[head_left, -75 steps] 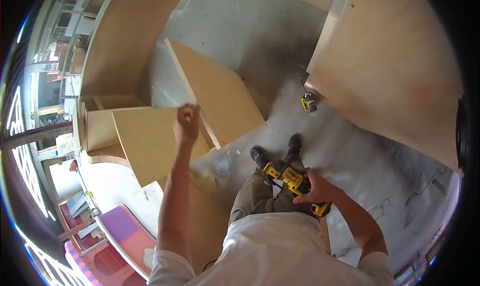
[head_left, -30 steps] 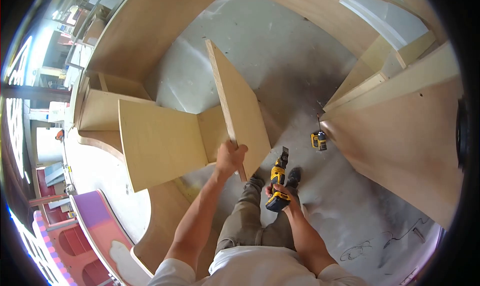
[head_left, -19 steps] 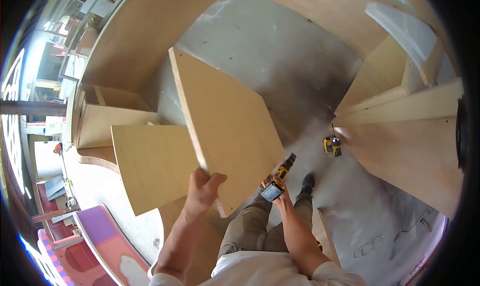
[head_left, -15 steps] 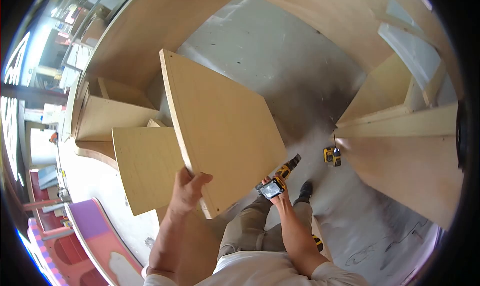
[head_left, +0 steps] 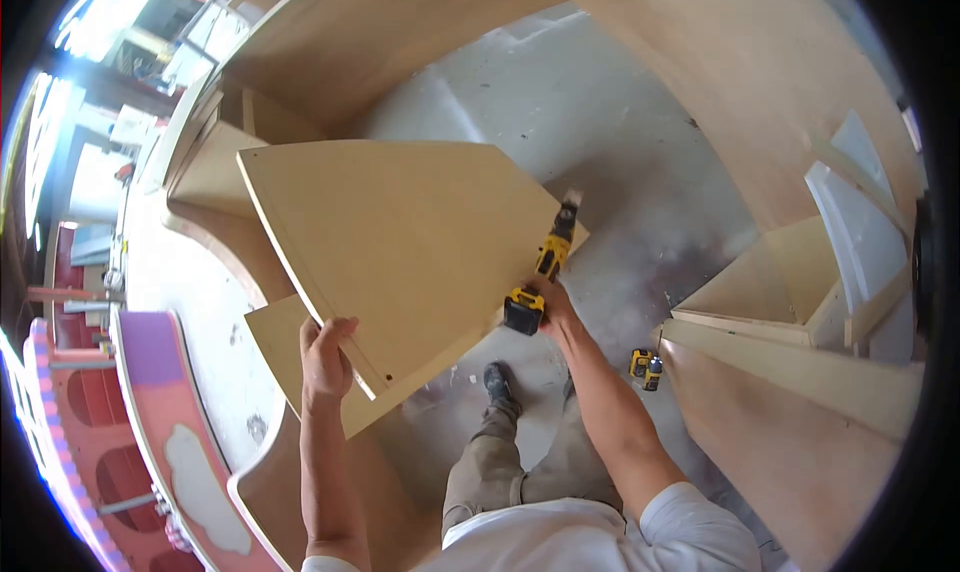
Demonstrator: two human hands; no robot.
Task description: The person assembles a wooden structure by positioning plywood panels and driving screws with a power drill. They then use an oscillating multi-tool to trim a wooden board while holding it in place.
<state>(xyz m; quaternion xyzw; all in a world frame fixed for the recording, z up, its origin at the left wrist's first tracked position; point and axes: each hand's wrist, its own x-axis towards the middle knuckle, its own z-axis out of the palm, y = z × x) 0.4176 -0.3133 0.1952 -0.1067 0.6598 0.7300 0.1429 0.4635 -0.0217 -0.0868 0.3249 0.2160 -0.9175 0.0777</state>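
Observation:
In the head view my left hand (head_left: 328, 357) grips the near left edge of a plywood panel (head_left: 390, 242), thumb over its top face. The panel lies tilted across the middle, with a screw hole near its front corner. My right hand (head_left: 550, 307) is wrapped round a yellow and black cordless oscillating multi-tool (head_left: 552, 255), its battery towards me and its blade pointing away. The tool overlaps the panel's right side in this view. A second plywood panel (head_left: 275, 337) shows beneath the first, mostly hidden by it.
A curved plywood wall (head_left: 400, 47) rings the grey floor (head_left: 640, 207). Two yellow and black power tools (head_left: 645, 369) stand on the floor at right, beside a low plywood unit (head_left: 790, 402). At left is a pink and purple panel (head_left: 150, 357).
The panel has gone from steeply tilted to flatter, over the second panel, with my left hand still on its edge. My right hand has brought the multi-tool forward, beside the panel's right side.

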